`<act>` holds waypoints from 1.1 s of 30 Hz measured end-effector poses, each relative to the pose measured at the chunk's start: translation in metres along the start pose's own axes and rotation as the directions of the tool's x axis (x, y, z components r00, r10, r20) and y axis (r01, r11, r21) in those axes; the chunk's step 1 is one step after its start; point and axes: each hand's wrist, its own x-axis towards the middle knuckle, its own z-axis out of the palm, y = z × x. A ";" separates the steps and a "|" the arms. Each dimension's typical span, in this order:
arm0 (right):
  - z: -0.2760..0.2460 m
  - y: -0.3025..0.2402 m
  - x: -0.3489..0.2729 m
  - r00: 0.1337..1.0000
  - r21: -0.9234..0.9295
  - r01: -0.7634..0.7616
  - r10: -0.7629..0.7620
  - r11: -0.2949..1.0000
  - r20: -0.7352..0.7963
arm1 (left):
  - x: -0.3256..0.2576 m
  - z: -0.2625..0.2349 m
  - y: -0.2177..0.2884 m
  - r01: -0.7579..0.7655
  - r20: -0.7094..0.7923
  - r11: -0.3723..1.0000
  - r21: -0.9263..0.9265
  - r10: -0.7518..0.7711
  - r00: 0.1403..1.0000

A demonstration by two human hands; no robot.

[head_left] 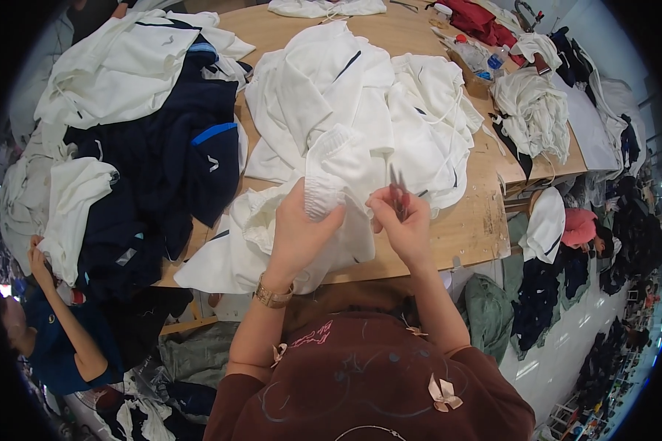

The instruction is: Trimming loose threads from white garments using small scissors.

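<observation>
My left hand (301, 234) grips the gathered elastic waistband of a white garment (322, 192) near the table's front edge, thumb on top and the other fingers hidden behind the cloth. Just right of it, my right hand (403, 224) is closed around a small pair of thread snips (397, 192), reddish at the grip, with the blades pointing up and away. The right thumb and forefinger come together beside the cloth; whether they pinch a thread is too small to tell. Beyond both hands rises a heap of white garments (324, 81) with short dark stripes.
White clothes (125, 66) and navy ones (162, 147) pile up at the left of the wooden table (463, 239). A box of small items (482, 70) and a white bundle (533, 110) stand at the far right. A co-worker's hand (40, 261) holds white cloth at the left.
</observation>
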 end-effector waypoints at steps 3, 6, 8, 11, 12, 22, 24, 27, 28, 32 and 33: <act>0.004 -0.001 -0.001 0.999 -0.176 0.032 -0.035 0.984 -0.013 | -0.001 0.002 0.001 -0.024 -0.014 0.999 0.044 0.025 1.000; 0.014 -0.004 -0.001 0.980 -0.424 0.179 -0.198 0.888 0.000 | -0.005 0.009 0.002 -0.054 -0.043 0.982 0.183 0.063 0.997; 0.016 -0.003 0.001 0.947 -0.528 0.287 -0.318 0.800 0.033 | -0.006 0.013 0.003 -0.060 -0.055 0.966 0.251 0.077 0.996; 0.014 0.003 0.002 0.910 -0.592 0.382 -0.401 0.709 0.106 | -0.010 0.019 0.004 -0.092 -0.080 0.905 0.415 0.137 0.987; 0.016 0.002 0.000 0.905 -0.620 0.385 -0.411 0.684 0.110 | -0.011 0.020 0.005 -0.106 -0.060 0.874 0.474 0.152 0.987; 0.009 -0.005 -0.005 0.999 -0.241 -0.006 0.016 0.970 0.038 | -0.006 0.011 0.006 -0.044 -0.026 0.997 0.064 0.046 0.999; 0.007 0.001 -0.007 0.998 -0.151 0.010 -0.001 0.988 0.062 | -0.004 0.007 -0.001 -0.006 0.019 0.999 -0.054 0.007 1.000; 0.000 0.001 -0.007 0.995 -0.033 0.050 -0.047 0.998 0.090 | -0.002 0.001 -0.004 0.053 0.080 0.976 -0.212 -0.036 0.996; -0.003 0.000 -0.007 0.993 -0.008 0.077 -0.076 0.997 0.093 | -0.001 -0.001 -0.004 0.068 0.094 0.965 -0.253 -0.046 0.995; -0.012 0.001 -0.002 0.984 -0.089 0.156 -0.147 0.984 0.100 | 0.000 -0.007 0.002 0.119 0.122 0.952 -0.281 -0.087 0.989; -0.012 0.003 0.000 0.949 -0.318 0.315 -0.299 0.894 0.100 | 0.000 -0.007 0.002 0.126 0.134 0.947 -0.297 -0.089 0.987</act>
